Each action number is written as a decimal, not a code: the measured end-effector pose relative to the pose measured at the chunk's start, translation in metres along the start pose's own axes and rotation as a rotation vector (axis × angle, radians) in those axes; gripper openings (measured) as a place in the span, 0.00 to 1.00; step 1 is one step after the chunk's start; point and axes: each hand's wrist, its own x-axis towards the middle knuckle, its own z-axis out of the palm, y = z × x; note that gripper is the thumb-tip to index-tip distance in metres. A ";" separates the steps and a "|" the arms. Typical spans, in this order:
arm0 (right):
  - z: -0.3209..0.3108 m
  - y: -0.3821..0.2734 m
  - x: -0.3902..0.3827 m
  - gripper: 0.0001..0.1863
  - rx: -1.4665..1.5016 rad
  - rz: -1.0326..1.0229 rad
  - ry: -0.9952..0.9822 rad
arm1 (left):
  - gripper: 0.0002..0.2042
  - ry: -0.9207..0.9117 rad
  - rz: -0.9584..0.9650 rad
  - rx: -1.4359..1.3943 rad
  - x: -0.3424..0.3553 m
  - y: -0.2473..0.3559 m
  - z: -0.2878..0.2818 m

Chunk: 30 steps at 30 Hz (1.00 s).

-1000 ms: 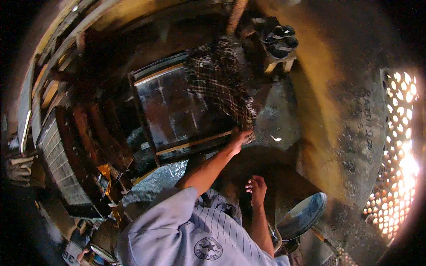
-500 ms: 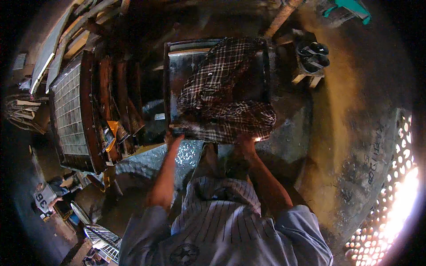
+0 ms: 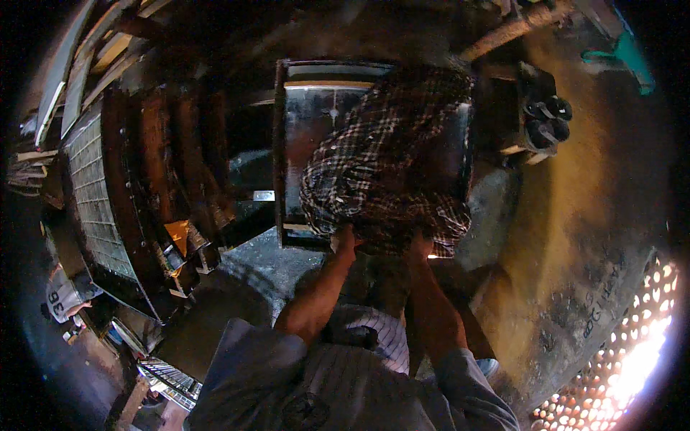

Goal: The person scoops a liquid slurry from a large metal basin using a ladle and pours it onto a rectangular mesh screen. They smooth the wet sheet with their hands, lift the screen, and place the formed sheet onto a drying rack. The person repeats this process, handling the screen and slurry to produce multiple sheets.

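Observation:
A dark plaid cloth lies bunched and folded across a shallow dark-framed tray or table top. The tray's smooth, shiny surface shows at the left and at the right. My left hand closes on the cloth's near edge, left of its middle. Further right along that edge, my right hand also grips the cloth, close to its near right corner. Folds and shadow hide most of the fingertips.
To the left stand a gridded panel and dark wooden boards, with an orange piece by them. A pair of sandals rests on a small stool at the right. A person is at the far left.
My left hand has moved right, from the tray's near left corner onto the cloth. My right hand stays at the cloth's near edge. The view has shifted and turned a little.

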 end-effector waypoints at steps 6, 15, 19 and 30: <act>0.005 -0.006 0.000 0.28 0.085 0.026 0.152 | 0.15 0.203 0.075 0.105 -0.095 0.063 0.043; -0.031 0.028 -0.016 0.26 0.235 -0.104 0.117 | 0.19 -0.036 0.234 0.045 -0.123 0.035 0.011; -0.028 0.055 -0.038 0.25 0.412 0.018 -0.026 | 0.22 -0.115 0.250 0.120 -0.124 0.002 -0.024; -0.117 0.053 -0.096 0.23 0.821 -0.161 -0.299 | 0.16 -0.677 1.592 0.645 -0.380 -0.047 0.107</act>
